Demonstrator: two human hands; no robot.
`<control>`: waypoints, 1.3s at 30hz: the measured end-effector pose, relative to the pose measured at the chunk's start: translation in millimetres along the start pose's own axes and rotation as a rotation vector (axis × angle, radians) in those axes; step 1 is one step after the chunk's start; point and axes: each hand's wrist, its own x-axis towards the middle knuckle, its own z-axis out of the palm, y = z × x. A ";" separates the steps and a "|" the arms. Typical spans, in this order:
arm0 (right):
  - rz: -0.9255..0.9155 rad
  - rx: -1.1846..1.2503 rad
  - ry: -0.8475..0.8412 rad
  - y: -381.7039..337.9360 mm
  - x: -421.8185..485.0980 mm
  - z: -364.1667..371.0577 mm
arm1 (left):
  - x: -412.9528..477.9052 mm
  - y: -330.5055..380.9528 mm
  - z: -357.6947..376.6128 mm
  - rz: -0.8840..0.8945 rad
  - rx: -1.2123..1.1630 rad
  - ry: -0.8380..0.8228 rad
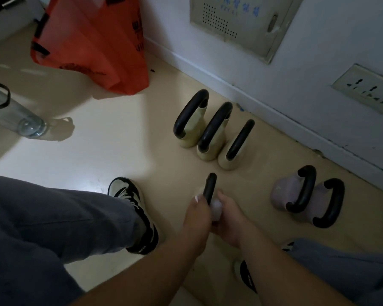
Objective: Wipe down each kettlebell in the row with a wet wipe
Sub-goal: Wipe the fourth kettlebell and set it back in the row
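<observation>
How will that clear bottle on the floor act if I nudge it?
The bottle lies on its side and looks round, so it would probably roll. It seems empty and thin-walled, so likely light and easy to dent.

Dim, soft, glare patch on floor (111, 151)

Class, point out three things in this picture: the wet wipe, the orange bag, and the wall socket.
wet wipe (216, 209), head view, on the white wad between the hands.
orange bag (93, 40), head view, on its front panel.
wall socket (368, 89), head view, on its faceplate.
</observation>
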 end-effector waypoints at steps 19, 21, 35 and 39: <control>-0.016 0.007 0.014 7.6 7.3 -7.9 | 12.7 -25.0 2.1 0.609 0.764 -0.072; -0.005 0.057 -0.028 5.9 11.9 -12.5 | 25.7 -5.8 11.3 0.531 0.825 -0.030; 0.063 0.107 -0.072 6.1 24.3 -22.1 | 8.8 -52.3 4.2 0.638 1.014 0.065; 0.032 0.170 -0.128 2.4 13.7 -15.3 | 26.5 -18.6 13.8 0.649 1.252 0.036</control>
